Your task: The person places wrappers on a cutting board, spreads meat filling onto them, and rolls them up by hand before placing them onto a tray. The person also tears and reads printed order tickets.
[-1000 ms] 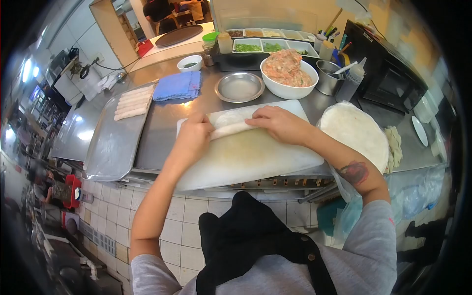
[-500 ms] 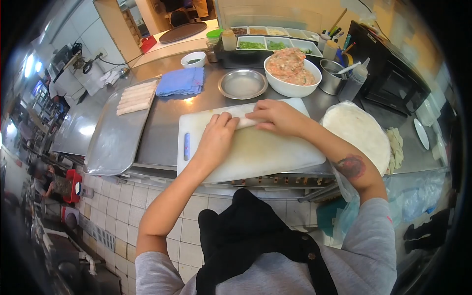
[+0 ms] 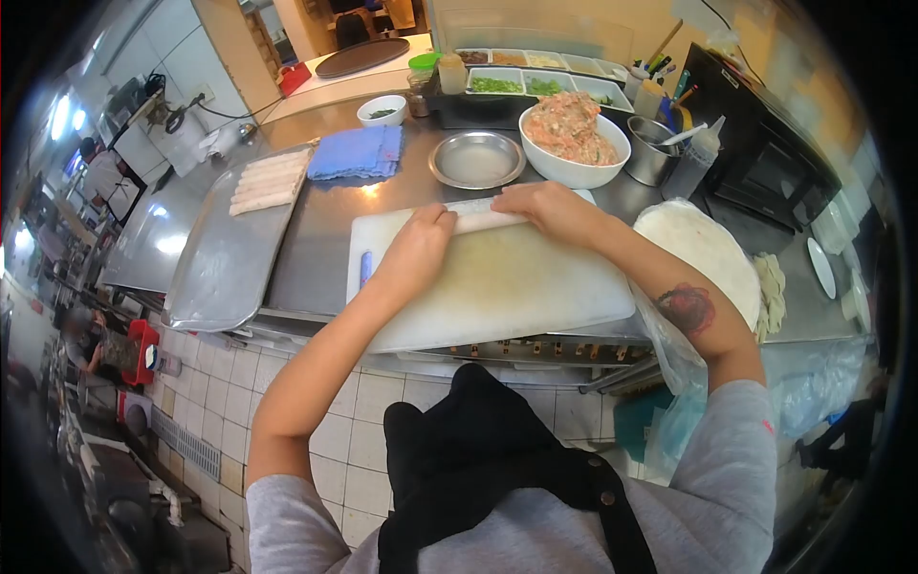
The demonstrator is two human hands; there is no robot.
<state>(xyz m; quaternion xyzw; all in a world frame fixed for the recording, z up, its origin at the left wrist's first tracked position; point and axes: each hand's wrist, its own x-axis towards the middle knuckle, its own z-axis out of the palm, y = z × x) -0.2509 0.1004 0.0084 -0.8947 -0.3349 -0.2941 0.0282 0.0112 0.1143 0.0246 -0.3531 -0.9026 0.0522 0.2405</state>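
A pale roll (image 3: 486, 221) lies across the upper part of the white cutting board (image 3: 535, 287). My left hand (image 3: 424, 247) is closed on the roll's left end, fingers bent over it. On the other end rests my right hand (image 3: 547, 212), its fingers together and curled over the wrapper. Behind the board are a metal dish (image 3: 476, 161) and a white bowl (image 3: 585, 174) heaped with pinkish filling (image 3: 572, 129). A stack of round white wrappers (image 3: 696, 251) sits to the right, partly under my right forearm.
At the left, a metal tray (image 3: 215, 273) holds several finished rolls (image 3: 271, 182). Beside it lies a folded blue cloth (image 3: 356, 153). Toppings in containers (image 3: 545, 84), a metal pot (image 3: 651, 153), a squeeze bottle (image 3: 690, 163) and a black oven (image 3: 765, 143) stand behind.
The wrapper is now a closer, narrower roll. My left hand has moved right and over the roll's end, while my right hand has shifted slightly right.
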